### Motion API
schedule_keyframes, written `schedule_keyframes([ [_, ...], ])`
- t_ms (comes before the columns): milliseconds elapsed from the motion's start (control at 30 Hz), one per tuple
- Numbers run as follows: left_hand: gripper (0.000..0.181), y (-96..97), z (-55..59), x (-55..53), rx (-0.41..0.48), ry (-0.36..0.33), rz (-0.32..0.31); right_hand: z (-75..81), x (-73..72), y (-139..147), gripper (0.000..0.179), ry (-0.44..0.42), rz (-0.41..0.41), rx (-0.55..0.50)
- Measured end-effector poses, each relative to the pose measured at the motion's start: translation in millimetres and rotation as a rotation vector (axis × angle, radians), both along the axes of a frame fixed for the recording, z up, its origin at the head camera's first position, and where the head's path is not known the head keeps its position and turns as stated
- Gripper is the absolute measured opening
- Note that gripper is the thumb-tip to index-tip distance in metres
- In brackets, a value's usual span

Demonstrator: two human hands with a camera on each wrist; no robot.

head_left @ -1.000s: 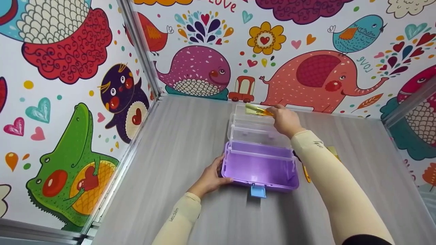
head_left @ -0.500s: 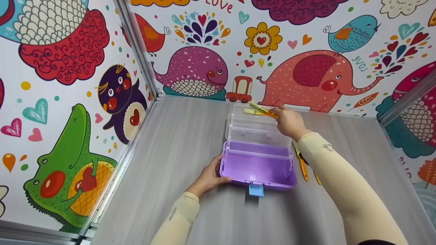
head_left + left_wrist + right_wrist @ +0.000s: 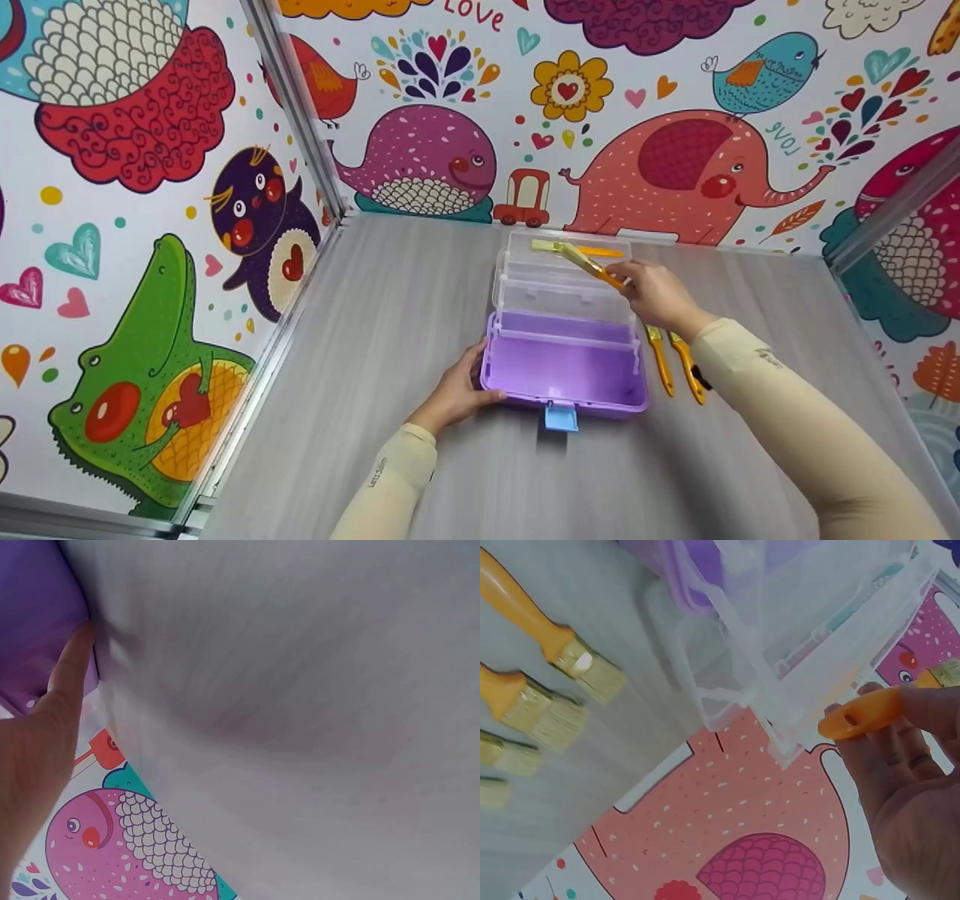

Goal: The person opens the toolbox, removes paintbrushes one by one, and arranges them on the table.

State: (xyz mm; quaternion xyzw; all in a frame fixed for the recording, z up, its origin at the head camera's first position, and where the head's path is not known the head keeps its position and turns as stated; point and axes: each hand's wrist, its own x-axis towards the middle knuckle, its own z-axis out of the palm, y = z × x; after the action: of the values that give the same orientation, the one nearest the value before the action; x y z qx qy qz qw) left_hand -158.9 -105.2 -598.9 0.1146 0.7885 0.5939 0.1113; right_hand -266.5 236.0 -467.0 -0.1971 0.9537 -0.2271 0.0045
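Note:
A purple box (image 3: pixel 559 371) with raised clear trays (image 3: pixel 562 292) and a blue latch (image 3: pixel 561 418) stands open on the table. At its left front corner my left hand (image 3: pixel 456 391) holds the box, thumb at the front rim, the other fingers along the side and partly hidden. My right hand (image 3: pixel 664 298) pinches the orange handle of a paintbrush (image 3: pixel 581 259), its pale bristles pointing up and left over the top tray. Another paintbrush (image 3: pixel 598 252) lies in that tray. In the right wrist view, the held brush's orange handle (image 3: pixel 866 712) sits between thumb and fingers.
Right of the box, two orange-handled brushes (image 3: pixel 660 361) show in the head view. The right wrist view has several brushes (image 3: pixel 536 615) lying there. A patterned wall (image 3: pixel 420 161) stands behind the grey table (image 3: pixel 390 300), another at the left.
My right hand has moved right and toward me with one paintbrush, leaving another lying in the top tray. The brushes right of the box have come into fuller view. My left hand stays put.

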Motion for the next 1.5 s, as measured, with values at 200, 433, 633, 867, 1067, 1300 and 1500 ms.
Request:
schedule_keyframes([
  [200, 0.099, -0.5, -1.1, -0.5, 0.008, 0.003, 0.003, -5.8, 18.9, 19, 0.044, -0.094, -0.003, -0.098],
  [433, 0.098, -0.7, -1.8, 0.4, -0.001, 0.025, 0.007, -6.0, 39.4, 47, 0.045, -0.152, -0.001, -0.186],
  [633, 0.099, 0.4, -2.4, 0.5, -0.035, -0.002, 0.011, -9.5, 55.7, 73, 0.043, -0.208, -0.049, -0.210],
  [867, 0.098, 1.2, -0.8, 0.4, -0.037, -0.006, 0.014, -11.1, 70.3, 100, 0.044, -0.242, -0.107, -0.223],
  [1067, 0.098, 0.7, -1.0, 0.0, -0.024, 0.002, 0.010, -13.3, 78.0, 120, 0.047, -0.327, -0.165, -0.265],
  [1300, 0.098, 0.4, -1.6, 0.3, 0.018, 0.009, -0.002, -27.1, 84.2, 139, 0.046, -0.288, -0.179, -0.205],
  [1500, 0.098, -0.1, -0.2, 0.8, 0.006, 0.012, -0.003, -41.0, 87.1, 156, 0.048, -0.299, -0.225, -0.210],
])
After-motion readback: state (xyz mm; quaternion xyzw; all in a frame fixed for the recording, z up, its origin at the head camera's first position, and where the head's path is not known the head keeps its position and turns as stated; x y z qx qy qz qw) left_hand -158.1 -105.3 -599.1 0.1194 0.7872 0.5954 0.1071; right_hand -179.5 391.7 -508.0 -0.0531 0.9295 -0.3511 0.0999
